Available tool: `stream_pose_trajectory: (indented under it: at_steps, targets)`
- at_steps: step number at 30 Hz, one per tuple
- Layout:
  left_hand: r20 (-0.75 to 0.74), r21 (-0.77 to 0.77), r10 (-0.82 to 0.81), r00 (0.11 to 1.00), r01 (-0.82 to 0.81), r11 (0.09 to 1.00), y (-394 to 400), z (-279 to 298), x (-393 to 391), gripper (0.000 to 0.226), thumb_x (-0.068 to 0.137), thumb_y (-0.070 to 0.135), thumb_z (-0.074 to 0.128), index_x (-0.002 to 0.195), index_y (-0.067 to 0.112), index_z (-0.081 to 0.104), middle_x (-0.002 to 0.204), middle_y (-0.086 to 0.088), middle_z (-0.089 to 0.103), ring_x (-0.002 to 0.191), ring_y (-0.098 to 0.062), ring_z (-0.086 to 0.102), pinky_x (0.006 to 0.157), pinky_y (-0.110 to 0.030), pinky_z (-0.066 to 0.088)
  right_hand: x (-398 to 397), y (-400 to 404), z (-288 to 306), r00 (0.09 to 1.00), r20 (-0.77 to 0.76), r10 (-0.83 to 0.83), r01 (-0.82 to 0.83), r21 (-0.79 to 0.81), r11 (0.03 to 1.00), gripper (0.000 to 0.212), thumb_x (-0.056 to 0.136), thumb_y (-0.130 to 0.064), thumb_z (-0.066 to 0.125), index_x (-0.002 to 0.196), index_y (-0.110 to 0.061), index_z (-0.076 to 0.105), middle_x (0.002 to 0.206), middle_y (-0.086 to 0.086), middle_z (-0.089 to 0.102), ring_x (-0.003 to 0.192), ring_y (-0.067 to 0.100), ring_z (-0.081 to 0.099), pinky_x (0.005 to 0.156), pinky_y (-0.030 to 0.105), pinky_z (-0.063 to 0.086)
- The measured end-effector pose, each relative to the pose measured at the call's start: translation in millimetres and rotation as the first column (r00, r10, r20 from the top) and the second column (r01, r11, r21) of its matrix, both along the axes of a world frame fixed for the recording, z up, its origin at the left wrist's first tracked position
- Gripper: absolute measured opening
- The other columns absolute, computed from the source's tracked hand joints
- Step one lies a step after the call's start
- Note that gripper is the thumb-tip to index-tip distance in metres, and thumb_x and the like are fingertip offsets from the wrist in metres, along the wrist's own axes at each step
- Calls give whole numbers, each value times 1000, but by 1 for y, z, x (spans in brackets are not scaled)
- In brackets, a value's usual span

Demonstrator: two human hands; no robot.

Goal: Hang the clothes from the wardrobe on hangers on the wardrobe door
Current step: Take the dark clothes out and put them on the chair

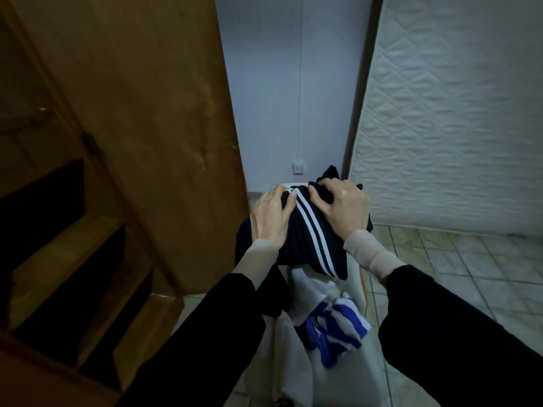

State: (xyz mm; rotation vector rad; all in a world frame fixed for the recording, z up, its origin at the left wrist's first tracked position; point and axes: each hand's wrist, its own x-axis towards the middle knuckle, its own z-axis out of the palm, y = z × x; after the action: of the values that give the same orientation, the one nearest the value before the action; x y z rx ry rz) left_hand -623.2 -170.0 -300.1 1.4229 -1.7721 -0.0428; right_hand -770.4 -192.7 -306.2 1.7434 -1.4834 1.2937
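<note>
A black garment with white stripes (pixel 308 239) lies bunched on top of a pile in front of me. My left hand (pixel 271 218) rests flat on its left side with fingers fairly straight. My right hand (pixel 342 205) grips a bunch of the black cloth at its top right, fingers curled into it. Under it lie a white garment (pixel 305 286) and a blue-and-white striped piece (pixel 335 330). The brown wardrobe door (pixel 141 113) stands open at the left. No hanger is in sight.
The wardrobe's dark shelves (pixel 67 259) are at the lower left. A quilted white mattress (pixel 452 113) leans against the wall on the right. A pale wall with a socket (pixel 298 168) is straight ahead. Tiled floor (pixel 458 259) spreads to the right.
</note>
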Motion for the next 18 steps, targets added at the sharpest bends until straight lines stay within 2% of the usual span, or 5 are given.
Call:
stream_pose_trajectory:
  at_steps: [2,5,10,14,18]
  targets:
    - [-2,37,-27,1000,27,999,1,-16,0,35,99,35,37,94,5,55,93,-14,63,88,-27,55,66,-25,25,-1,5,-15,1000,2,-15,15,37,999,36,84,-46,51,72,-18,68,58,-1,64,54,18,61,42,25,43]
    - [-20,52,-39,999,40,998,1,-48,-1,39,95,40,39,91,6,58,83,-12,64,80,-27,57,64,-24,28,0,12,-45,999,-16,-38,40,106,994,36,83,-47,51,70,-18,67,56,-2,63,52,18,59,42,23,41]
    - [-27,229,-91,995,95,969,-1,-113,-1,44,94,49,34,88,11,56,83,-7,63,78,-23,57,65,-35,40,-1,20,-109,997,-9,-83,82,248,965,35,82,-46,51,69,-19,67,56,-2,62,53,17,60,43,21,40]
    - [-53,334,-108,993,120,935,1,-173,-2,35,96,41,40,83,11,53,81,-6,61,75,-21,55,61,-30,34,-1,23,-170,999,2,-41,37,405,913,38,85,-48,46,72,-17,66,61,-1,64,57,20,61,48,23,43]
    - [-5,404,-104,995,97,910,-4,-236,0,48,95,50,36,82,8,56,81,-8,61,76,-23,56,63,-30,36,0,25,-229,996,-21,-81,82,473,877,39,82,-47,47,68,-17,66,57,0,63,52,20,61,44,21,41]
